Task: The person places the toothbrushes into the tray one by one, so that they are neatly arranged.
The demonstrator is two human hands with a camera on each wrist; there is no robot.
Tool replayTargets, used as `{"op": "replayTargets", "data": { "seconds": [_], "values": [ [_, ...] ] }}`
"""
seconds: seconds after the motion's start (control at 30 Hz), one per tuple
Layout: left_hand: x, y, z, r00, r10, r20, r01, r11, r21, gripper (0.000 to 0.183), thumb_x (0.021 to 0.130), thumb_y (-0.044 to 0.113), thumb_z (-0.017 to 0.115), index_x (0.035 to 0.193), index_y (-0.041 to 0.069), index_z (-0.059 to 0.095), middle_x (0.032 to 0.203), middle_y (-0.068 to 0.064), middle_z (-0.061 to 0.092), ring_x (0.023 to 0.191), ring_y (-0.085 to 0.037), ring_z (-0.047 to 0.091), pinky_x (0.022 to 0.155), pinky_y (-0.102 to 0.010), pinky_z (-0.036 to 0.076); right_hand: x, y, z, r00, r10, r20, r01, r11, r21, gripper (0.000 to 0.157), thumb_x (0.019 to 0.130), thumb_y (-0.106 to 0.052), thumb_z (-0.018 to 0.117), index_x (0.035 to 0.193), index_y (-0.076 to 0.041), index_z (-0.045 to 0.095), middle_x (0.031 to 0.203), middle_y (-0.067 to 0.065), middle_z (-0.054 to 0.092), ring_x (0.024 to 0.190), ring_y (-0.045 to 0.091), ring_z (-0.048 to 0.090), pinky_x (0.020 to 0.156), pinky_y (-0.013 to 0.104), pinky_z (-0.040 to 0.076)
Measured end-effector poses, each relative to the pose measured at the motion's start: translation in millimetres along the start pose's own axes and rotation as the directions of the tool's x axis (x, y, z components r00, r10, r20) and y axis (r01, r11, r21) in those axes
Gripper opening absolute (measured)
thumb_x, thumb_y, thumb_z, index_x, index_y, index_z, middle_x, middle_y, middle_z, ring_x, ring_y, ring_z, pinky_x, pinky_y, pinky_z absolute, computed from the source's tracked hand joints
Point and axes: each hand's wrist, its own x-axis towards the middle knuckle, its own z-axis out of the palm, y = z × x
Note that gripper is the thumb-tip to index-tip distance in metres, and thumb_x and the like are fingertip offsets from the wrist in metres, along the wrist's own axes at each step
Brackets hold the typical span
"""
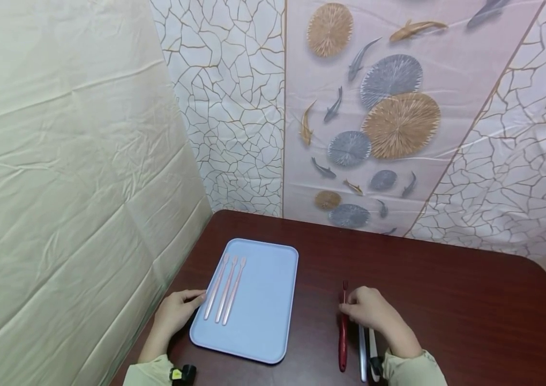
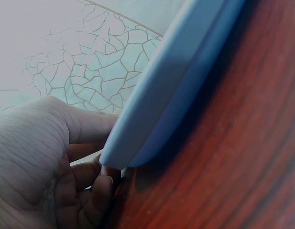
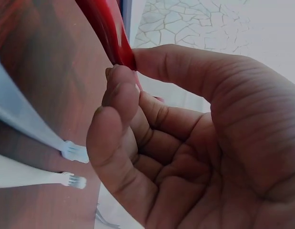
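My left hand point(image 1: 173, 313) holds the left edge of a light blue tray point(image 1: 268, 300); the left wrist view shows the thumb at its rim and fingers curled under it. Three pale pink toothbrushes point(image 1: 225, 295) lie side by side on the tray's left half, bristle ends away from me. To the right of the tray, my right hand point(image 1: 371, 308) pinches a red toothbrush point(image 1: 343, 343) between thumb and fingertips around its neck. Beneath and beside that hand are a blue-grey toothbrush point(image 1: 362, 356) and a white toothbrush point(image 3: 23, 172), partly covered by the hand in the head view.
The dark red-brown wooden table point(image 1: 470, 316) extends to the right of my right hand. A cream cloth wall point(image 1: 84, 214) runs close along the left side. Behind the table's far edge hangs a patterned curtain point(image 1: 234, 107) with fish and round leaf shapes.
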Motion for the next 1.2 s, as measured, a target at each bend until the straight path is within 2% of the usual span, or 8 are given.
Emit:
{"op": "replayTargets", "data": {
  "seconds": [0.47,0.77,1.2],
  "values": [
    [0.1,1.1,0.2,1.000,0.016,-0.011,-0.016,1.000,0.010,0.033,0.092,0.049,0.069,0.115,0.027,0.079,0.127,-0.009,0.069,0.119,-0.036,0.062,0.096,-0.058,0.046,8,-8,-2.1,0.996,-0.025,0.086,0.010,0.986,0.164,0.034,0.092,-0.020,0.070,0.062,-0.007,0.062,0.053,-0.001,0.057,0.045,0.014,0.056,0.043,0.029,0.046],
    [-0.4,0.0,0.0,1.000,0.002,-0.002,-0.002,1.000,-0.001,0.034,0.092,0.050,0.068,0.115,0.027,0.078,0.129,-0.009,0.068,0.120,-0.036,0.061,0.096,-0.059,0.045,19,-12,2.2,0.994,-0.035,0.101,0.013,0.978,0.209,0.033,0.093,-0.021,0.070,0.065,-0.005,0.064,0.056,0.000,0.059,0.046,0.014,0.057,0.044,0.030,0.049],
    [-0.1,-0.3,0.3,1.000,0.006,-0.010,-0.006,1.000,0.003,0.034,0.092,0.049,0.069,0.115,0.026,0.078,0.128,-0.009,0.068,0.120,-0.037,0.061,0.096,-0.059,0.045,34,-30,4.9,0.991,-0.069,0.113,0.039,0.968,0.249,0.032,0.094,-0.020,0.070,0.067,-0.004,0.066,0.058,0.003,0.058,0.048,0.015,0.056,0.048,0.035,0.052]
  ]
}}
